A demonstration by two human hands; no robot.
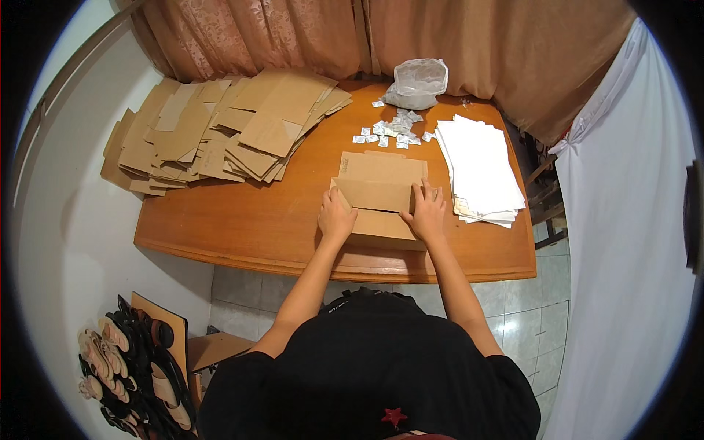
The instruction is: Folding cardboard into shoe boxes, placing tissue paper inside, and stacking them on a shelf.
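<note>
A brown cardboard box [378, 196], partly folded, lies at the near middle of the wooden table, with its lid flap laid out toward the back. Its front and side panels stand up. My left hand [337, 218] grips the left side, fingers bent over the edge and thumb pointing inward. On the opposite side, my right hand [427, 211] holds the right panel, its fingers spread somewhat over the edge. Parts of both side panels are hidden under the hands.
Flat cardboard blanks [271, 110] are heaped at the back left of the table [235, 220]. Several small white packets [396, 130] lie behind the box, near a clear plastic bag [418, 84]. White paper sheets [480, 169] are stacked at the right. Shoes [132, 367] stand lower left.
</note>
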